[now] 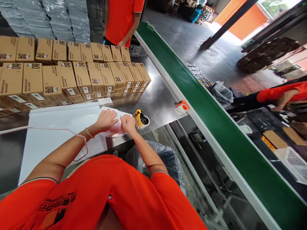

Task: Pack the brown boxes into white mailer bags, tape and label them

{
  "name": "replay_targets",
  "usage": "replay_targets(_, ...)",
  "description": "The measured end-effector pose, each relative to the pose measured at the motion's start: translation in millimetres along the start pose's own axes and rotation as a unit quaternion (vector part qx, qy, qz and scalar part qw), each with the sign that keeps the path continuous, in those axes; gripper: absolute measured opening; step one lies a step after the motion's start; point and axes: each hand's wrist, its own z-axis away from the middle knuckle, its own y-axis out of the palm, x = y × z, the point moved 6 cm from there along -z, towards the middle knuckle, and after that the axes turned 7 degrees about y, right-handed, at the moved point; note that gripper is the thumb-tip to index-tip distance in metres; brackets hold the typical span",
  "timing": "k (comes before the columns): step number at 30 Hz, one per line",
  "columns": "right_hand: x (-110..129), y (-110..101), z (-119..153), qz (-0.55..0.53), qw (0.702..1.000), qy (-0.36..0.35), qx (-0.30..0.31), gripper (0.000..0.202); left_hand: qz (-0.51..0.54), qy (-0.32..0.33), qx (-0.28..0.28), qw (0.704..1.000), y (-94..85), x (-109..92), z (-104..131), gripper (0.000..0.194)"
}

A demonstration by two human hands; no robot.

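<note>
A translucent, pinkish-white sheet (pixel 116 130) lies under both hands near the table's front edge. My left hand (pixel 106 120) rests on it with its fingers stretched out. Closed in a pinch, my right hand (pixel 128 124) grips the sheet at its right side; the fingertips are partly hidden. Just right of that hand sits a yellow tape dispenser (pixel 142 119) with a roll of tape. Large white paper (pixel 59 140) spreads to the left beneath my forearm. A small white printed slip (pixel 105 101) lies behind my left hand.
Rows of brown cartons (pixel 81 75) stand along the back of the metal table (pixel 158 95). An orange tape dispenser (pixel 182 107) sits by the green conveyor belt (pixel 216 124). A lined bin (pixel 165 156) stands below the front edge. A pink cord (pixel 55 128) crosses the paper. Two co-workers are nearby.
</note>
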Motion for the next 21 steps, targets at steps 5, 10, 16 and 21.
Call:
replay_targets(5, -4, -32, -11, 0.025, 0.997, -0.063, -0.035, 0.049, 0.015, 0.011, -0.003, 1.0, -10.3, 4, -6, 0.036)
replay_targets(10, -12, -12, -22, -0.01, 0.996, -0.062, 0.065, 0.058, 0.093, -0.036, 0.022, 0.995, -4.3, 13, -10, 0.057)
replay_targets(16, -30, 1, 7, -0.056, 0.995, 0.047, -0.061, 0.043, 0.076, -0.005, 0.012, 0.997, -7.1, -2, -44, 0.062)
replay_targets(21, -51, 6, 37, -0.096, 0.963, 0.165, -0.188, 0.045, 0.075, 0.159, 0.053, 0.983, 2.1, -15, -88, 0.049)
